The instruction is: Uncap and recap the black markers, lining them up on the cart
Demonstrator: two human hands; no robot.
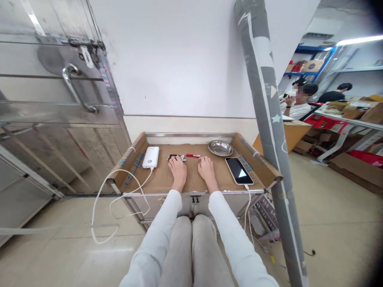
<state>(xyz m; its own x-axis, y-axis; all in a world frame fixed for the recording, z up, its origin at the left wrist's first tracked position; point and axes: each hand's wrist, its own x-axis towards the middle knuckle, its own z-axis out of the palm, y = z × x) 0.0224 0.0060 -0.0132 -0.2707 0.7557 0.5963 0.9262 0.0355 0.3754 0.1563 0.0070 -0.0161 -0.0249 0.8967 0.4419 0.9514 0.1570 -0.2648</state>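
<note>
On the cardboard-covered top of a small cabinet, my left hand (178, 171) lies palm down, its fingers apart and a little bent. Its fingertips reach the near side of a small group of dark markers (172, 156) with pale ends; whether they press on them I cannot tell. Beside it, my right hand (206, 170) also rests palm down, with fingers loosely spread. A red marker (192, 156) lies crosswise just left of those fingertips, between the two hands. The palms of both hands are hidden from above.
A white power bank (151, 157) with a cable lies left, a phone (239, 171) with a cable right. Behind it sits a round metal dish (220, 148). Raised cardboard sides (254, 157) edge the top. A tall grey roll (269, 95) leans at right; people sit beyond.
</note>
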